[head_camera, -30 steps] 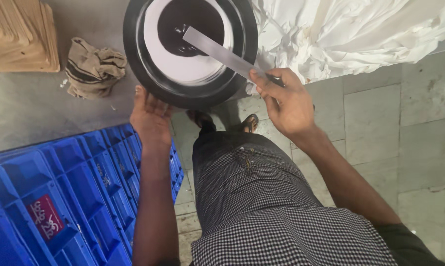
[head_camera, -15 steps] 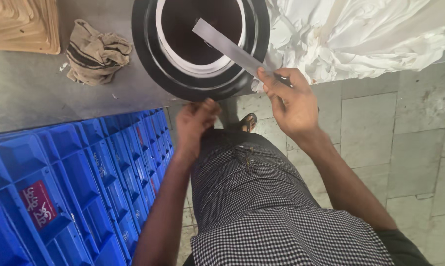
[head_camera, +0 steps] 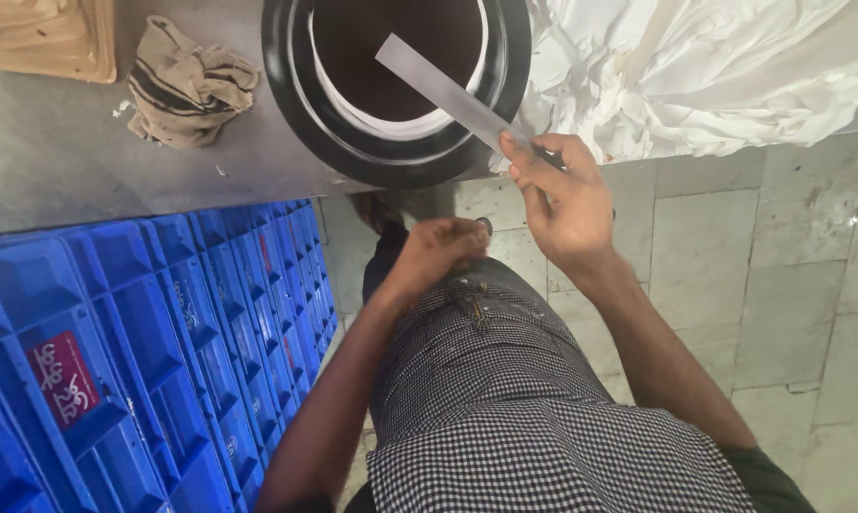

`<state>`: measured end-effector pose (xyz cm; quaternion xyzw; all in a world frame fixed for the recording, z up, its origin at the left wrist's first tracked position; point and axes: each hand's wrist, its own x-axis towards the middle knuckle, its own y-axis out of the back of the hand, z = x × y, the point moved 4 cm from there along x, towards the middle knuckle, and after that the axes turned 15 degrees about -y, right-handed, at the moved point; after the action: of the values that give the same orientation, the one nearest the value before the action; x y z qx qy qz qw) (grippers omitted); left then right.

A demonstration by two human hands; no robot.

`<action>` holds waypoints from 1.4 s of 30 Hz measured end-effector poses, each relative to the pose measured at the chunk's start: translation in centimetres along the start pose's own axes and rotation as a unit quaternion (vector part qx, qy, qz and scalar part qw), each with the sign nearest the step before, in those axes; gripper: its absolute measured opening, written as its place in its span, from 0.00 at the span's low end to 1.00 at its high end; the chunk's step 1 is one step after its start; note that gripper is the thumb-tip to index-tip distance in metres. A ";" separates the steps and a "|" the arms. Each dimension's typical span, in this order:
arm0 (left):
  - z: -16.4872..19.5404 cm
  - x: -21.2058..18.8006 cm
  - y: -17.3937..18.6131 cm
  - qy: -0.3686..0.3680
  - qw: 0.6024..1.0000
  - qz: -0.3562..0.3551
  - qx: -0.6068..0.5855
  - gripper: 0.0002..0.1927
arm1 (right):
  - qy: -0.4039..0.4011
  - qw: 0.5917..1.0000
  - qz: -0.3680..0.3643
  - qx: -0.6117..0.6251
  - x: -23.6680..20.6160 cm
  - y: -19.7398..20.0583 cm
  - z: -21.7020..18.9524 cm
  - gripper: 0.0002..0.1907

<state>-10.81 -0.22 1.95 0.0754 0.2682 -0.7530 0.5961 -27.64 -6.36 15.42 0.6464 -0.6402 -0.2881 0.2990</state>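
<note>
My right hand (head_camera: 560, 198) grips the near end of a long flat metal blade (head_camera: 448, 93) that reaches out over a round black pan (head_camera: 296, 104) with a white inner ring and a dark centre. The pan sits on a grey counter (head_camera: 87, 180) at its front edge. My left hand (head_camera: 438, 252) is off the counter, fingers curled, resting low against my checked trousers (head_camera: 505, 399). Nothing shows in that hand.
A striped rag (head_camera: 187, 85) lies crumpled on the counter left of the pan, with a wooden board (head_camera: 39, 38) at the far left. Crumpled white cloth (head_camera: 704, 76) fills the counter's right side. Stacked blue plastic crates (head_camera: 115, 361) stand at my left. Grey floor tiles (head_camera: 780, 285) lie to the right.
My left hand has left the counter edge by the pan and dropped down to my trousers. The right hand keeps holding the blade over the pan.
</note>
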 end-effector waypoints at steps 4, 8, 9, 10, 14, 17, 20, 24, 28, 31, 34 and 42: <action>-0.4 -0.1 1.3 -0.049 0.997 0.050 -0.013 0.22 | -0.013 1.000 -0.007 0.020 -0.3 -0.1 0.5 0.22; -0.1 -0.1 3.1 -0.052 0.994 0.092 0.021 0.22 | 0.017 1.000 0.008 0.013 -0.2 -0.3 0.4 0.22; -0.1 -0.2 3.3 -0.052 0.993 0.103 0.020 0.22 | 0.026 0.999 0.009 0.020 -0.2 -0.4 0.2 0.22; -0.2 -0.2 3.4 -0.053 0.992 0.113 0.018 0.22 | 0.034 0.998 -0.006 0.045 -0.1 -0.6 -0.1 0.20; -0.5 0.0 3.2 -0.062 0.992 0.106 0.013 0.22 | -0.002 0.989 -0.120 0.081 0.2 -1.9 -1.5 0.19; -0.7 0.1 3.4 -0.070 0.993 0.092 0.020 0.21 | 0.014 0.979 -0.142 0.143 2.1 -1.1 -2.0 0.19; -0.5 -0.1 4.6 -0.075 0.992 0.087 0.051 0.22 | 0.037 0.988 -0.051 0.143 8.1 1.2 -0.4 0.19; -0.2 -0.9 7.1 -0.039 0.992 0.114 0.023 0.23 | 0.001 0.989 0.141 0.047 20.3 3.0 4.4 0.16; 0.6 -1.3 9.4 -0.056 0.989 0.134 0.004 0.23 | 0.094 0.980 0.155 -0.081 25.2 1.2 6.4 0.21; 1.5 -1.3 10.3 -0.101 0.983 0.154 0.000 0.23 | 0.009 0.988 0.098 -0.123 22.3 1.3 7.3 0.22; 2.2 -1.2 9.5 -0.115 0.972 0.198 -0.056 0.21 | -0.027 0.994 0.072 -0.071 16.8 4.9 7.2 0.17; -0.6 8.4 -4.5 -0.055 0.912 0.215 -0.345 0.16 | -0.133 0.885 0.161 0.416 4.5 16.1 5.7 0.16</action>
<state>-17.52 -6.48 -0.79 -0.1207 0.4559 -0.4700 0.7461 -42.45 -11.00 23.88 0.5556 -0.8299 -0.0262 -0.0430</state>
